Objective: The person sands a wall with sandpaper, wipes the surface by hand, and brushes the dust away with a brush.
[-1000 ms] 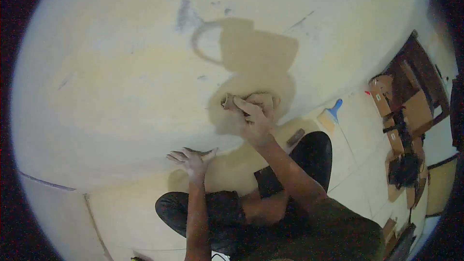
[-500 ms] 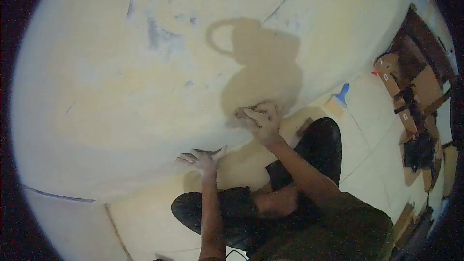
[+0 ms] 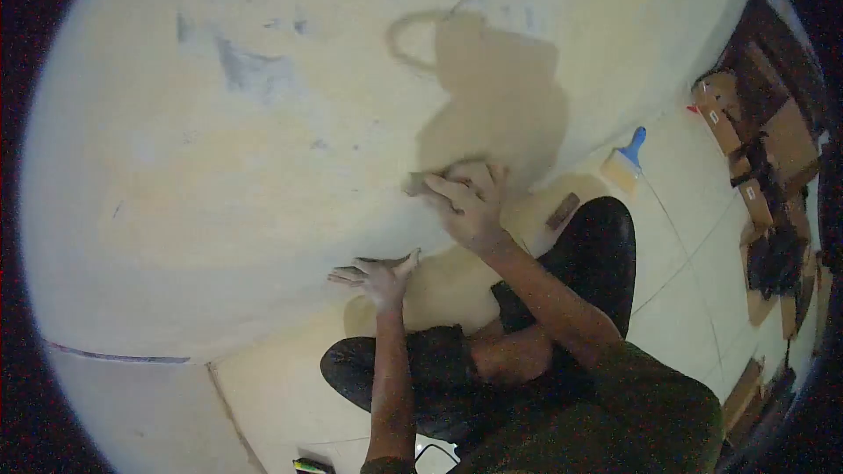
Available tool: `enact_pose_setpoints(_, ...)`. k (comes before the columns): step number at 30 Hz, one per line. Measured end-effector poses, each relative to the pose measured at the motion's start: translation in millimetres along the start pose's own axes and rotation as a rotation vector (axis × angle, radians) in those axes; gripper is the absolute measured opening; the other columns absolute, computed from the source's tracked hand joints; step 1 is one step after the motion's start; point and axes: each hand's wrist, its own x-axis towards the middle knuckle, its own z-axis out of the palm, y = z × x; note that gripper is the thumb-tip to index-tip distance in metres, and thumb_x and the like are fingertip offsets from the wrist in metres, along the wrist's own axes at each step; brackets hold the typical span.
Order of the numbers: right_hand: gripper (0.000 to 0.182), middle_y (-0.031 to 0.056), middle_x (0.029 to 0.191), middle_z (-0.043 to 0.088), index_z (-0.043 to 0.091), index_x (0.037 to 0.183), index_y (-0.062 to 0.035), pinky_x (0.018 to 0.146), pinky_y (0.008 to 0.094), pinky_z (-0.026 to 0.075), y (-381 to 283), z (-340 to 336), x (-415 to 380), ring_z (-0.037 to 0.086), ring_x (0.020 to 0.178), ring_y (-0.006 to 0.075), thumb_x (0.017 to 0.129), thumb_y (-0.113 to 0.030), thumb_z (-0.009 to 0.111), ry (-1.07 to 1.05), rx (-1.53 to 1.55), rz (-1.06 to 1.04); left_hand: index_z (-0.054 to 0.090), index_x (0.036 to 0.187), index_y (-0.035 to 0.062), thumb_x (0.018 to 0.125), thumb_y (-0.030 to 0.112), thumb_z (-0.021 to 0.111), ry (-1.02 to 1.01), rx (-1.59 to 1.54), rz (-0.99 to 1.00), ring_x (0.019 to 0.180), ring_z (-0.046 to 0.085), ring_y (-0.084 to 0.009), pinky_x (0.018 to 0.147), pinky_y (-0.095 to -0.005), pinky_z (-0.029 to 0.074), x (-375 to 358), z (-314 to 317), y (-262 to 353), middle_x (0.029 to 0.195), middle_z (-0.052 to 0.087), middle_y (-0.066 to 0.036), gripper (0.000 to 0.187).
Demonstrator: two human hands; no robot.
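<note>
Against the pale, patchy wall (image 3: 263,149), my right hand (image 3: 470,206) has its fingers bent together and pointing left. A small greyish piece (image 3: 413,183) shows at those fingertips; I cannot tell what it is. Lower and to the left, my left hand (image 3: 379,281) is spread open, fingers and thumb apart, at the foot of the wall. Grey smears mark the wall above both hands, and a large shadow falls over it beside the right hand. A small brown block (image 3: 562,211) lies on the floor by my knee.
A wide paintbrush (image 3: 628,160) with a blue handle lies on the tiled floor (image 3: 676,246) at the wall's foot. Cardboard boxes (image 3: 722,123) and dark items crowd the right side. My crossed legs (image 3: 597,254) are close to the wall.
The camera view has shifted, so the wall marks sit further left and higher. My right hand has slid a little along the wall; my left hand stays spread there.
</note>
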Motion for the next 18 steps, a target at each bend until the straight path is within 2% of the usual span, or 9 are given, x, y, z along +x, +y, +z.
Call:
enact_pose_setpoints(3, 0.044, -0.0035, 0.097, 0.059, 0.076, 0.111, -0.0316, 0.086, 0.0472, 0.036, -13.6, 3.5, 27.9, 0.057, 0.097, 0.0234, 0.071, -0.016, 0.083, 0.066, 0.044, -0.057, -0.022, 0.158, 0.0046, 0.051, 0.097, 0.067, 0.005, -0.023, -0.007, 0.142, -0.015, -0.0694, 0.104, -0.0876, 0.007, 4.9, -7.6, 2.0, 0.156, -0.020, -0.045, 0.167)
enact_pose_setpoints(6, 0.045, -0.0008, 0.093, 0.061, 0.075, 0.107, -0.0202, 0.082, 0.0422, 0.035, 11.7, 0.5, -10.7, 0.057, 0.088, 0.0216, 0.068, 0.001, 0.080, 0.052, -0.050, -0.061, -0.028, 0.157, 0.0105, 0.052, 0.091, 0.074, -0.130, -0.035, -0.061, 0.139, -0.021, -0.0707, 0.104, -0.0868, -0.001, 1.7, -7.4, -0.2, 0.153, -0.028, -0.045, 0.167)
enact_pose_setpoints(9, 0.049, -0.0033, 0.100, 0.060, 0.075, 0.114, -0.0301, 0.085, 0.0461, 0.038, 23.2, 7.8, -36.6, 0.056, 0.096, 0.0221, 0.069, -0.012, 0.083, 0.034, -0.033, 0.000, -0.027, 0.157, 0.0108, 0.053, 0.091, 0.074, -0.027, -0.074, 0.010, 0.139, -0.021, -0.0705, 0.104, -0.0868, -0.001, 3.7, -7.1, -1.1, 0.153, -0.029, -0.044, 0.166)
enact_pose_setpoints(12, 0.049, -0.0036, 0.097, 0.059, 0.074, 0.113, -0.0294, 0.085, 0.0457, 0.038, -14.0, 3.5, 15.5, 0.057, 0.094, 0.0222, 0.069, -0.009, 0.083, 0.083, 0.048, -0.009, -0.027, 0.157, 0.0110, 0.053, 0.092, 0.073, -0.042, -0.064, 0.031, 0.139, -0.021, -0.0700, 0.104, -0.0872, 0.000, 3.6, -9.1, -1.3, 0.154, -0.029, -0.043, 0.165)
enact_pose_setpoints(15, 0.050, -0.0044, 0.094, 0.059, 0.075, 0.112, -0.0290, 0.085, 0.0457, 0.038, -10.1, -1.8, 19.7, 0.057, 0.090, 0.0218, 0.068, -0.007, 0.083, 0.102, 0.041, -0.004, -0.026, 0.156, 0.0046, 0.054, 0.098, 0.063, -0.020, -0.003, 0.051, 0.141, -0.015, -0.0693, 0.106, -0.0863, 0.002, 5.0, -9.5, -0.5, 0.158, -0.026, -0.037, 0.164)
enact_pose_setpoints(18, 0.051, -0.0046, 0.094, 0.059, 0.074, 0.113, -0.0297, 0.085, 0.0456, 0.038, 16.7, 1.5, -15.5, 0.056, 0.091, 0.0214, 0.068, -0.008, 0.083, 0.092, 0.028, 0.027, -0.026, 0.157, 0.0081, 0.055, 0.097, 0.063, 0.016, -0.037, 0.038, 0.141, -0.017, -0.0688, 0.107, -0.0859, 0.001, 7.4, -11.7, -0.9, 0.158, -0.027, -0.036, 0.162)
